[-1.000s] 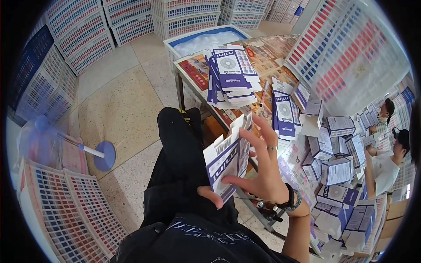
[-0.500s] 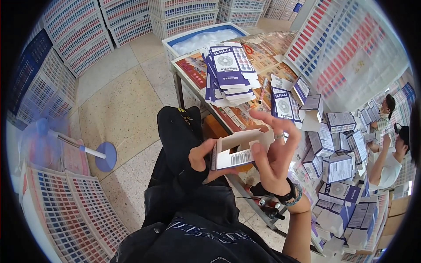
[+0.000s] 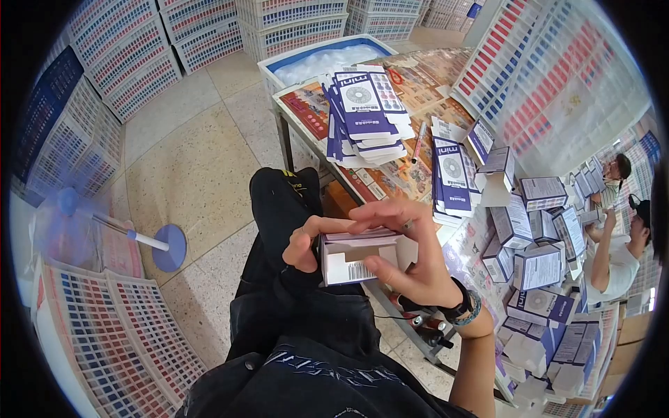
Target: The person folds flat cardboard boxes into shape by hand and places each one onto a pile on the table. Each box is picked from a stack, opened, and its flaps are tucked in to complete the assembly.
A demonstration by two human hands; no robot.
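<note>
Above my lap I hold a small white and purple cardboard box [image 3: 341, 270], with one end facing up and open and a barcode on its near flap. My left hand [image 3: 310, 240] grips the box at its left side. My right hand [image 3: 411, 261] curls round the right side, fingers along the far edge and thumb pressed on the barcode flap. The inside of the box looks hollow. On the table ahead lies a pile of flat, unfolded cartons [image 3: 366, 115], and a smaller pile of cartons [image 3: 453, 174] lies right of it.
Several folded boxes [image 3: 536, 268] crowd the table's right side. A marker pen [image 3: 419, 143] and red scissors [image 3: 396, 75] lie on the table [image 3: 300, 115]. A purple fan [image 3: 167, 249] stands at left. Crates [image 3: 125, 49] are stacked behind. Two other people [image 3: 617, 258] sit at far right.
The box has moved slightly left and its opening has turned more upward. My right fingers, raised before, have come down over its far edge.
</note>
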